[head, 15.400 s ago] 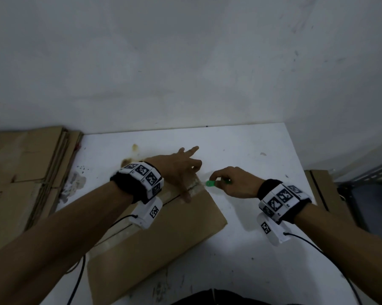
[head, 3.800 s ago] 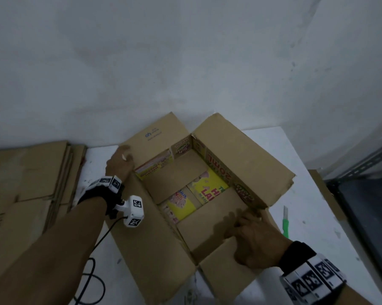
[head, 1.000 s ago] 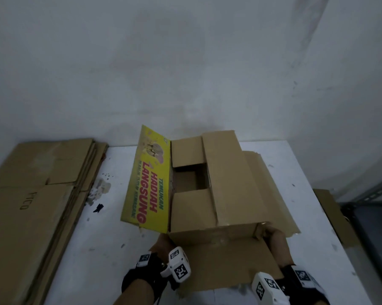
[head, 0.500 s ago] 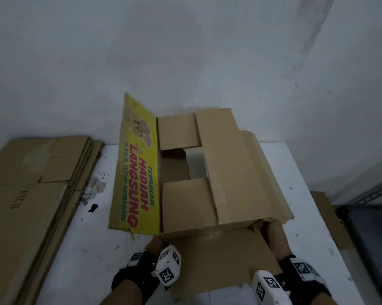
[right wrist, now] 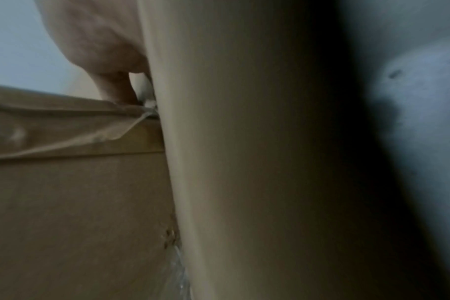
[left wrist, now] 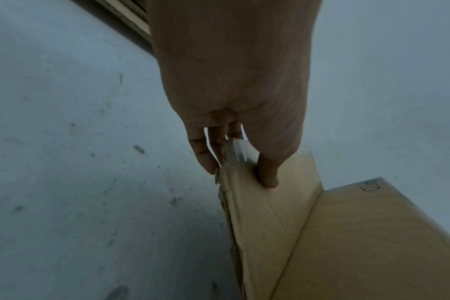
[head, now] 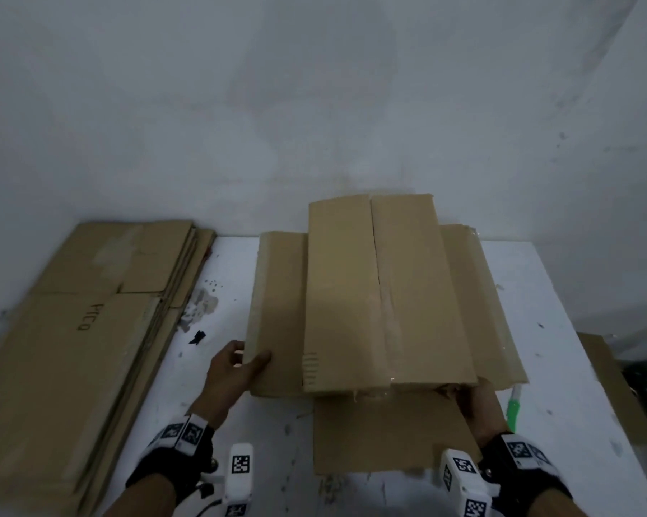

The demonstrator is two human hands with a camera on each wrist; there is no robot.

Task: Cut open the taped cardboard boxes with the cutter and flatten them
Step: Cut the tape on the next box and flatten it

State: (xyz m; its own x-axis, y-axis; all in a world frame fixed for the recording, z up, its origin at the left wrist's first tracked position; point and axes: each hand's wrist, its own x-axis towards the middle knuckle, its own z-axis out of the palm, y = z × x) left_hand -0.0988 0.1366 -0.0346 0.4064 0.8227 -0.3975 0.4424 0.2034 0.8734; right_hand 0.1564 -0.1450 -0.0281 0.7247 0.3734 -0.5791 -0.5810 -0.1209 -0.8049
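The brown cardboard box (head: 381, 300) lies collapsed on the white table (head: 217, 404), its flaps spread left, right and toward me. My left hand (head: 236, 367) pinches the near corner of the left flap (left wrist: 265, 213), thumb on top and fingers (left wrist: 203, 158) beneath. At the box's near right corner my right hand (head: 478, 401) grips the cardboard; in the right wrist view a panel (right wrist: 244, 162) hides most of its fingers. The green cutter (head: 513, 408) lies on the table just right of that hand.
A stack of flattened cardboard (head: 72, 330) lies along the table's left side. Another cardboard piece (head: 613, 386) stands past the table's right edge. A white wall runs close behind the box. Small dark scraps (head: 197, 335) lie left of the box.
The box, tilted up with its yellow printed flap standing, now lies flat with plain brown sides up. My left hand has moved from the near edge to the left flap's corner.
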